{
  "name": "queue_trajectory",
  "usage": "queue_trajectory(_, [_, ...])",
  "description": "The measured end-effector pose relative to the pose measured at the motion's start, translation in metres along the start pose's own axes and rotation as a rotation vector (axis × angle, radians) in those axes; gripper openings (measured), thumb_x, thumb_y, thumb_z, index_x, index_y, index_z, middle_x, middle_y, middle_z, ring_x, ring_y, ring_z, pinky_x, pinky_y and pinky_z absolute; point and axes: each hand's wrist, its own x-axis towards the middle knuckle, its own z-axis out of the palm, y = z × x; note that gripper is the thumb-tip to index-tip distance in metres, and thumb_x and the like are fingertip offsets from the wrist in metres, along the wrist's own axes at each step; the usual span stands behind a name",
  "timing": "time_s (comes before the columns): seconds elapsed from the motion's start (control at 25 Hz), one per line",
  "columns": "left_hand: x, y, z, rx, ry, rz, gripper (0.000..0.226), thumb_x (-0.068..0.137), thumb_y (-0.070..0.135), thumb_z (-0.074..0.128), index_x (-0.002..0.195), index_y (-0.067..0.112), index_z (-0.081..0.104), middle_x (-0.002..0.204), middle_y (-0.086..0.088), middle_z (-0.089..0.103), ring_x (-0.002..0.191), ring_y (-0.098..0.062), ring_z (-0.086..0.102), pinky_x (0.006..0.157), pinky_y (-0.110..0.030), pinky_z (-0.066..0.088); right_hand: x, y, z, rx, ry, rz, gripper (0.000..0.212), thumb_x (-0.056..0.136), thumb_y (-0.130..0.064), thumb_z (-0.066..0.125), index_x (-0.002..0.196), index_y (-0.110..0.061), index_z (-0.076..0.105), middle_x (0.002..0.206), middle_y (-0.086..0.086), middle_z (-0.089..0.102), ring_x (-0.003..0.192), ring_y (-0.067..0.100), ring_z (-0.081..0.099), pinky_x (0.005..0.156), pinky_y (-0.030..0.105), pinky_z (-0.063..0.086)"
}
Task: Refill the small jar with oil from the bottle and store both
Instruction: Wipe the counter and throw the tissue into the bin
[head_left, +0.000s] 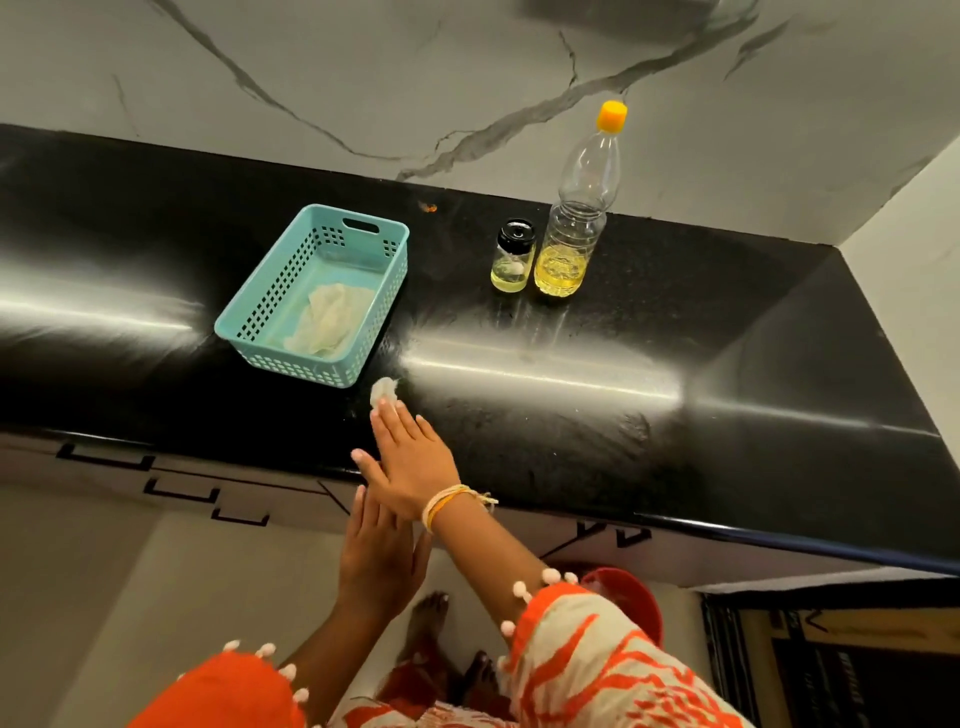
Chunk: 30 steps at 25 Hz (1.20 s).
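Observation:
A small glass jar (513, 255) with a black lid stands on the black counter (623, 415), holding a little pale oil. Right beside it stands a clear plastic bottle (579, 218) with an orange cap, yellow oil in its lower part. My right hand (408, 457) lies flat on the counter's front part, its straight fingers pressing a small white wad of tissue (383, 392). My left hand (376, 556) hovers open below the counter edge, fingers straight, just under my right wrist. Both hands are well in front of the jar and bottle.
A turquoise perforated basket (244, 332) sits left of the jar, with a crumpled white cloth (332, 319) inside. A marble wall rises behind the counter. A side wall closes the counter's right end. My bare feet show below.

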Motion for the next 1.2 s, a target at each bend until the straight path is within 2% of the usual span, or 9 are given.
queue_trajectory(0.08, [-0.004,0.004,-0.003,-0.001,-0.015,-0.044,0.076,0.091,0.048,0.037,0.150,0.001,0.025,0.158,-0.023,0.019,0.147,-0.036,0.017,0.116,-0.050,0.022,-0.013,0.034,-0.007,-0.039,0.108,0.020,0.068,0.098,-0.054,0.027,0.151,-0.012,0.021,0.160,0.007,0.018,0.148,0.023,0.014,0.118,0.045,0.018])
queue_trajectory(0.16, [-0.007,0.008,-0.004,0.010,-0.024,-0.078,0.081,0.091,0.054,0.033,0.153,0.005,0.015,0.161,-0.018,0.007,0.150,-0.032,0.008,0.117,-0.050,0.019,-0.035,0.085,-0.020,-0.051,0.240,0.263,0.075,0.094,-0.060,0.024,0.150,-0.011,0.024,0.158,0.010,0.022,0.145,0.026,0.022,0.116,0.046,0.024])
queue_trajectory(0.4, [0.000,0.010,-0.010,0.072,-0.159,-0.076,0.108,0.071,0.055,0.056,0.154,0.018,-0.002,0.162,-0.015,-0.008,0.149,-0.035,-0.007,0.112,-0.066,0.006,-0.150,0.136,-0.002,-0.032,0.397,0.796,0.093,0.085,-0.067,0.006,0.151,-0.002,0.016,0.159,0.018,0.014,0.148,0.030,0.011,0.120,0.045,0.015])
queue_trajectory(0.52, [0.002,0.010,-0.015,0.072,-0.215,-0.072,0.116,0.071,0.053,0.059,0.149,0.025,-0.022,0.158,-0.010,-0.026,0.146,-0.033,-0.022,0.112,-0.066,0.003,-0.117,0.095,0.000,0.029,0.375,0.699,0.088,0.090,-0.062,0.018,0.149,0.003,0.019,0.157,0.024,0.016,0.146,0.036,0.014,0.118,0.046,0.018])
queue_trajectory(0.64, [0.000,0.013,-0.022,0.122,-0.264,-0.087,0.114,0.078,0.049,0.055,0.140,0.024,-0.037,0.152,-0.008,-0.039,0.141,-0.030,-0.033,0.114,-0.064,-0.002,-0.068,0.038,0.010,-0.027,0.271,0.330,0.075,0.093,-0.048,0.025,0.149,0.002,0.019,0.158,0.022,0.014,0.147,0.034,0.013,0.118,0.044,0.019])
queue_trajectory(0.8, [-0.003,0.004,-0.026,0.170,-0.213,-0.055,0.103,0.084,0.040,0.049,0.143,0.018,-0.032,0.153,-0.007,-0.039,0.143,-0.028,-0.031,0.116,-0.061,0.000,-0.078,0.019,0.026,-0.122,0.145,0.131,0.074,0.090,-0.036,0.035,0.152,-0.005,0.010,0.161,0.013,0.004,0.149,0.026,0.002,0.121,0.044,0.012])
queue_trajectory(1.0, [-0.008,0.018,-0.033,0.063,-0.184,-0.035,0.099,0.082,0.034,0.050,0.151,0.010,-0.017,0.158,-0.016,-0.023,0.147,-0.034,-0.018,0.116,-0.058,0.003,-0.142,0.095,0.034,-0.136,0.535,0.624,0.072,0.075,-0.010,0.058,0.143,0.004,0.036,0.149,0.024,0.036,0.138,0.038,0.036,0.109,0.050,0.038])
queue_trajectory(1.08, [-0.008,0.030,-0.037,-0.038,-0.128,0.042,0.089,0.081,0.031,0.053,0.154,0.007,0.008,0.161,-0.021,-0.001,0.149,-0.036,-0.001,0.117,-0.055,0.010,-0.151,0.103,0.035,-0.083,0.700,0.646,0.057,0.078,0.001,0.051,0.135,0.002,0.050,0.140,0.021,0.050,0.129,0.036,0.050,0.098,0.049,0.049])
queue_trajectory(1.2, [-0.005,0.060,-0.038,-0.375,-0.081,0.261,0.057,0.080,0.020,0.056,0.136,0.012,0.049,0.148,-0.013,0.041,0.138,-0.028,0.038,0.112,-0.044,0.033,-0.159,0.095,0.022,0.390,0.987,0.827,0.042,0.086,0.007,0.046,0.119,-0.008,0.067,0.121,0.017,0.066,0.111,0.032,0.063,0.089,0.040,0.053])
